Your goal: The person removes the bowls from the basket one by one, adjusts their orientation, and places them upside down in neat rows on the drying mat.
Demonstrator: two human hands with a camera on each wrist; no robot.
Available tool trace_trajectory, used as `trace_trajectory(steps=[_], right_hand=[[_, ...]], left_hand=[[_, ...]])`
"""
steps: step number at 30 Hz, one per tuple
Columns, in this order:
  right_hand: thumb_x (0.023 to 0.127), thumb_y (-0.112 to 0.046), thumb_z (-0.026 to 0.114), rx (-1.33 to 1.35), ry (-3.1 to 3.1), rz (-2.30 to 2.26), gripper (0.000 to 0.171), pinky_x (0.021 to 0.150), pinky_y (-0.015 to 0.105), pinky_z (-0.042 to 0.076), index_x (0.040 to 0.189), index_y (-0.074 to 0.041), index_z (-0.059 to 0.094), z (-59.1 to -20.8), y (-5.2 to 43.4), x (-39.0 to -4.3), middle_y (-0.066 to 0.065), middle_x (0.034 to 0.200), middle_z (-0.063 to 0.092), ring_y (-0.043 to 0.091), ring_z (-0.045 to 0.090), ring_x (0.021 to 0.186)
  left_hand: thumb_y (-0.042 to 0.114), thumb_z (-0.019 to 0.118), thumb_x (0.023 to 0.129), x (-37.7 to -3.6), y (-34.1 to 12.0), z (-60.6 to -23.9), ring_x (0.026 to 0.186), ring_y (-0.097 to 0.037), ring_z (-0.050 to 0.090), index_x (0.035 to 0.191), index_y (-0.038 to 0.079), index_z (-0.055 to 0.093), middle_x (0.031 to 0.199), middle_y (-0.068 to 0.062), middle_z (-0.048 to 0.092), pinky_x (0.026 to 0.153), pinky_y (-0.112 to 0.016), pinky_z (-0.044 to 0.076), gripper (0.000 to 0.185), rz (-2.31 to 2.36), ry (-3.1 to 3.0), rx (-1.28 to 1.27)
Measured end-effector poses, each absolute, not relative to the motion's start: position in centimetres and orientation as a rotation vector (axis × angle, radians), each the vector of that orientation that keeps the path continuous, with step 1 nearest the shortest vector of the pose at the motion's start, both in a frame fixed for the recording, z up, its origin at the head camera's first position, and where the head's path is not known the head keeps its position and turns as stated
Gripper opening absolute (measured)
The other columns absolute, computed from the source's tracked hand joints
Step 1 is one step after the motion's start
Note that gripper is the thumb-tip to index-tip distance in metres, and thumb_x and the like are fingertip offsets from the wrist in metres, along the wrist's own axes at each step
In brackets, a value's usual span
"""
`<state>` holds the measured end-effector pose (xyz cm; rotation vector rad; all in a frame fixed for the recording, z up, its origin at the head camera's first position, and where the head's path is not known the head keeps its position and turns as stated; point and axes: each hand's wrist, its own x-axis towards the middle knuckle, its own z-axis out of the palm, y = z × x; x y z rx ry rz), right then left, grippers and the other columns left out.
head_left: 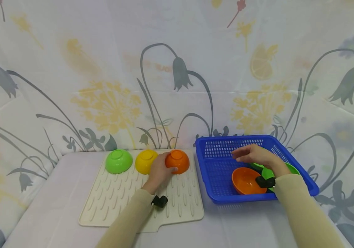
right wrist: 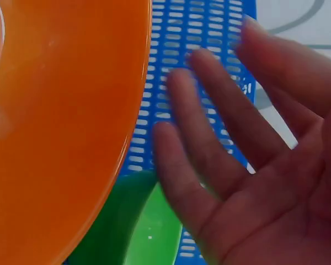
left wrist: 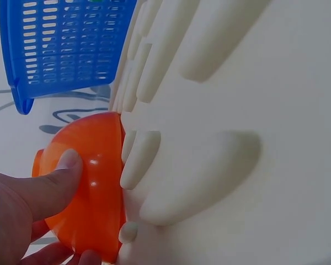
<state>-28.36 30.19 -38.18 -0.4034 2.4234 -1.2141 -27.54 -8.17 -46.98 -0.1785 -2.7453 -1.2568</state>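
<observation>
An overturned orange bowl [head_left: 179, 165] sits at the back right of a cream draining mat [head_left: 127, 210]. My left hand [head_left: 159, 172] holds it, thumb on the near side and fingers round the other, as the left wrist view shows; its rim [left wrist: 121, 182] faces the ridged surface. Left of it on the mat lie an overturned yellow bowl [head_left: 143, 164] and an overturned green bowl [head_left: 119, 162]. Over a blue basket [head_left: 239, 198], my right hand [head_left: 259, 156] hovers with fingers extended and nothing in them. Beneath are another orange bowl [head_left: 245, 181] and green bowls [head_left: 292, 168].
The basket stands just right of the mat, its walls raised and perforated. Behind both hangs a flower-printed cloth [head_left: 164, 113]. A pale cloth [head_left: 49, 199] covers the table.
</observation>
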Motion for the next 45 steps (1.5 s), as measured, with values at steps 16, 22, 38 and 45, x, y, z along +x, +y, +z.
trace_trajectory(steps=[16, 22, 38, 45], right_hand=[[0.086, 0.001, 0.071, -0.351, 2.358, -1.010, 0.036, 0.087, 0.044, 0.056, 0.123, 0.000, 0.070, -38.6, 30.5, -28.1, 0.016, 0.121, 0.068, 0.032, 0.064, 0.110], [0.086, 0.005, 0.068, -0.309, 2.347, -1.049, 0.032, 0.077, 0.042, 0.059, 0.117, 0.001, 0.072, -38.6, 30.5, -28.2, 0.016, 0.112, 0.070, 0.028, 0.069, 0.092], [0.093, 0.000, 0.062, -0.186, 2.519, -1.208, 0.037, 0.086, 0.047, 0.057, 0.130, 0.003, 0.063, -38.3, 29.5, -28.4, 0.025, 0.130, 0.060, 0.035, 0.063, 0.109], [0.094, -0.003, 0.061, -0.149, 2.526, -1.293, 0.039, 0.085, 0.046, 0.057, 0.133, 0.004, 0.060, -38.0, 29.2, -28.2, 0.026, 0.130, 0.060, 0.032, 0.065, 0.103]], left_hand=[[0.014, 0.084, 0.081, -27.5, -8.2, -46.8, 0.122, -0.033, 0.053, 0.140, 0.007, 0.054, 0.133, -0.014, 0.058, 0.109, -0.049, 0.040, 0.067, -1.240, -2.751, -0.172], [0.014, 0.084, 0.081, -27.5, -8.3, -46.7, 0.122, -0.034, 0.053, 0.140, 0.006, 0.053, 0.133, -0.015, 0.058, 0.109, -0.050, 0.039, 0.067, -1.232, -2.751, -0.182], [0.014, 0.084, 0.081, -27.2, -8.3, -46.6, 0.122, -0.034, 0.053, 0.140, 0.006, 0.054, 0.133, -0.015, 0.058, 0.109, -0.049, 0.039, 0.067, -1.220, -2.749, -0.176], [0.016, 0.084, 0.082, -27.5, -8.2, -47.0, 0.122, -0.032, 0.053, 0.141, 0.007, 0.053, 0.133, -0.013, 0.057, 0.110, -0.047, 0.038, 0.067, -1.204, -2.773, -0.179]])
